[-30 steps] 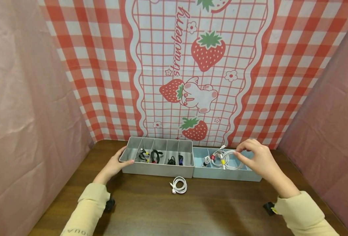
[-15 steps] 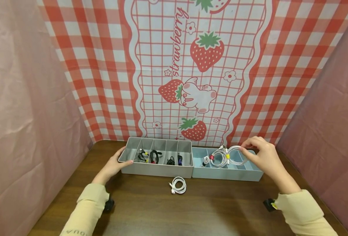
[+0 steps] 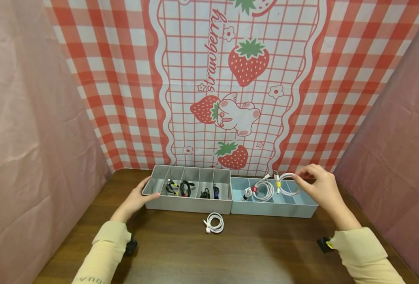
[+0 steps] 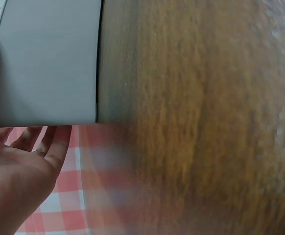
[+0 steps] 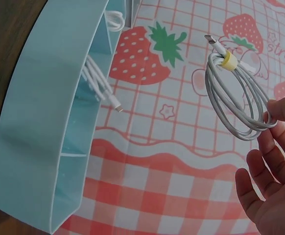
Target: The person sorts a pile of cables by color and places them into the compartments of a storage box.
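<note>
My right hand (image 3: pixel 319 185) pinches a coiled white USB cable (image 5: pixel 235 98) between thumb and fingertips, the other fingers spread below. A yellow tie (image 5: pixel 229 61) binds the coil, with the metal plug beside it. In the head view the coil hangs over the light blue divided box (image 3: pixel 273 209). A second white cable with a red tie (image 3: pixel 263 190) sits in that box, and a small white cable with a black tie (image 3: pixel 247 193) lies left of it. My left hand (image 3: pixel 135 202) grips the left end of the grey divided box (image 3: pixel 191 204), thumb along its front rim and fingers against the end wall.
Several black cables, one a black cable with a yellow tie (image 3: pixel 172 187), lie in the grey box's compartments. Another coiled white cable (image 3: pixel 214 223) is on the wooden table (image 3: pixel 209 260) in front. A red checked strawberry cloth (image 3: pixel 191 79) hangs right behind both boxes.
My right hand has moved slightly right with the yellow-tied cable, so the coil is now separated from the red-tied one. My left hand stays at the grey box.
</note>
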`<act>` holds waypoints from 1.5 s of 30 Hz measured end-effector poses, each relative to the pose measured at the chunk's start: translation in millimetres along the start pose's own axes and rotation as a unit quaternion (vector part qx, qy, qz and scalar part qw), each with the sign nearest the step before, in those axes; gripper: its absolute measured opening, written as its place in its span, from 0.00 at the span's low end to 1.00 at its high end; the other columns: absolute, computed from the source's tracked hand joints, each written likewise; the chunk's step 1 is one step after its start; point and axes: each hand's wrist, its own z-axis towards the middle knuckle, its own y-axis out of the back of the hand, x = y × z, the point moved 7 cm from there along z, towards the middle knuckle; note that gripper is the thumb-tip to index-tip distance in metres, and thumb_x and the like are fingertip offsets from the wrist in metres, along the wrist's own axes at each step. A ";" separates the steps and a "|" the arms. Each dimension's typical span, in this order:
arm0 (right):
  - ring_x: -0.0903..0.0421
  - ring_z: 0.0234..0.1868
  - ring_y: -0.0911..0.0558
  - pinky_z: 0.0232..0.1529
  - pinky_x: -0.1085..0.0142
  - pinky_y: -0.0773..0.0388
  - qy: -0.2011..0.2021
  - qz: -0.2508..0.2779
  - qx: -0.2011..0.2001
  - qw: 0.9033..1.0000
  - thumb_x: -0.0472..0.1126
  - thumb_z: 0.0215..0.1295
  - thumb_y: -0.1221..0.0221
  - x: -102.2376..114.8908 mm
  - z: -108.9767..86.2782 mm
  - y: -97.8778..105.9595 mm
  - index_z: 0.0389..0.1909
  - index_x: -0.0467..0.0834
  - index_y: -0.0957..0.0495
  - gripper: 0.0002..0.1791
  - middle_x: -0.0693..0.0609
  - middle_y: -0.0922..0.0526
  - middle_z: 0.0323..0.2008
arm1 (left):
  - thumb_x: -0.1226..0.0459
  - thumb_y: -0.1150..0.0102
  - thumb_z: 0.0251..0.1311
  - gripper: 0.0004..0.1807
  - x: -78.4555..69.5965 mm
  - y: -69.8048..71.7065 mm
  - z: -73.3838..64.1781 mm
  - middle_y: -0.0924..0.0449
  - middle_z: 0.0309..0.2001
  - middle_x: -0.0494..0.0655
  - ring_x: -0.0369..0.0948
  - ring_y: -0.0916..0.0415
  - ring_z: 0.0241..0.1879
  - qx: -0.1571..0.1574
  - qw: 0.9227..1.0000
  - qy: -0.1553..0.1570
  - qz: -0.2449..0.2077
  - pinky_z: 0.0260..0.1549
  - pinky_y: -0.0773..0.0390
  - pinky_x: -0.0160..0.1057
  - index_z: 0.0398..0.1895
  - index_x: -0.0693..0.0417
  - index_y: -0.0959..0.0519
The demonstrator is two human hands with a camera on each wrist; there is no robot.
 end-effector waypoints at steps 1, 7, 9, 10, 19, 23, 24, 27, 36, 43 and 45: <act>0.64 0.30 0.30 0.30 0.82 0.35 -0.003 -0.001 -0.001 1.000 0.35 0.49 0.30 -2.1 -0.1 -0.3 0.27 0.45 0.19 0.07 0.54 0.22 0.26 | 0.55 0.37 0.58 0.47 -0.1 0.2 0.0 0.44 0.68 0.65 0.56 0.40 0.61 -0.001 1.000 0.000 -0.001 0.60 0.40 0.56 0.74 0.53 0.53; 0.63 0.29 0.29 0.29 0.81 0.35 -0.021 -0.002 -0.006 1.000 0.36 0.51 0.31 -14.4 -1.7 -1.4 0.27 0.44 0.19 0.05 0.52 0.21 0.25 | 0.53 0.35 0.56 0.48 -1.0 1.0 -0.5 0.43 0.68 0.65 0.56 0.38 0.60 -0.005 1.000 -0.003 -0.003 0.59 0.39 0.55 0.74 0.52 0.53; 0.64 0.28 0.30 0.28 0.80 0.35 -0.030 -0.004 -0.006 1.000 0.36 0.51 0.32 -18.7 -2.7 -1.9 0.27 0.43 0.19 0.05 0.51 0.21 0.25 | 0.53 0.35 0.56 0.48 -1.2 1.0 -0.8 0.43 0.68 0.65 0.56 0.38 0.61 -0.004 1.000 -0.001 -0.004 0.59 0.40 0.55 0.74 0.52 0.53; 0.64 0.28 0.30 0.28 0.79 0.35 -0.035 -0.005 -0.005 0.999 0.36 0.51 0.32 -20.8 -3.2 -2.4 0.27 0.43 0.19 0.05 0.50 0.21 0.25 | 0.54 0.36 0.56 0.48 -1.2 0.6 -0.9 0.43 0.68 0.65 0.56 0.38 0.61 -0.003 1.000 -0.001 -0.004 0.59 0.40 0.55 0.74 0.52 0.53; 0.54 0.28 0.28 0.26 0.72 0.33 -0.067 -0.013 0.010 0.998 0.38 0.53 0.33 -37.6 -6.0 -13.5 0.27 0.42 0.19 0.04 0.49 0.22 0.25 | 0.51 0.36 0.56 0.50 0.1 -0.3 -1.0 0.46 0.69 0.65 0.56 0.41 0.63 0.003 1.000 0.002 0.001 0.60 0.41 0.57 0.75 0.52 0.54; 0.54 0.28 0.28 0.25 0.69 0.33 -0.077 -0.017 0.015 0.997 0.39 0.55 0.34 -44.1 -6.7 -19.2 0.27 0.42 0.19 0.05 0.49 0.22 0.24 | 0.52 0.36 0.56 0.49 0.1 -0.1 -1.0 0.45 0.69 0.65 0.56 0.40 0.62 0.003 1.000 0.002 0.001 0.60 0.40 0.57 0.75 0.52 0.54; 0.54 0.27 0.28 0.25 0.69 0.33 -0.079 -0.017 0.016 0.997 0.39 0.55 0.34 -45.8 -7.1 -20.4 0.27 0.42 0.19 0.05 0.49 0.22 0.24 | 0.53 0.36 0.57 0.49 0.0 -0.1 -1.0 0.45 0.69 0.65 0.56 0.40 0.62 0.003 1.000 0.003 0.001 0.60 0.41 0.57 0.75 0.52 0.54; 0.53 0.27 0.27 0.26 0.70 0.33 -0.083 -0.018 0.016 0.996 0.40 0.55 0.34 -51.1 -8.6 -24.0 0.27 0.42 0.19 0.06 0.48 0.22 0.24 | 0.53 0.36 0.57 0.49 -0.4 0.0 -1.0 0.46 0.69 0.65 0.56 0.41 0.63 0.004 1.000 0.005 0.004 0.60 0.41 0.58 0.75 0.52 0.54; 0.62 0.26 0.29 0.27 0.74 0.33 -0.109 -0.018 0.019 0.994 0.41 0.56 0.34 -68.2 -15.8 -36.7 0.27 0.42 0.19 0.07 0.48 0.21 0.26 | 0.49 0.35 0.54 0.51 -0.1 -0.3 -0.8 0.46 0.69 0.65 0.56 0.41 0.63 0.006 1.000 0.004 0.004 0.61 0.42 0.58 0.75 0.52 0.54; 0.60 0.26 0.30 0.28 0.69 0.33 -0.128 -0.022 0.017 0.991 0.42 0.57 0.34 -74.8 -19.1 -45.4 0.27 0.40 0.19 0.09 0.47 0.21 0.26 | 0.50 0.35 0.55 0.51 0.0 0.0 -0.2 0.45 0.68 0.65 0.56 0.40 0.62 0.003 1.000 0.000 0.007 0.60 0.41 0.58 0.75 0.52 0.54; 0.58 0.27 0.29 0.28 0.69 0.33 -0.135 -0.020 0.017 0.990 0.42 0.57 0.34 -77.1 -19.8 -47.5 0.27 0.40 0.19 0.09 0.46 0.20 0.27 | 0.50 0.35 0.55 0.51 -0.1 0.1 -0.1 0.46 0.69 0.65 0.56 0.41 0.63 0.004 1.000 0.000 0.008 0.61 0.42 0.58 0.75 0.52 0.54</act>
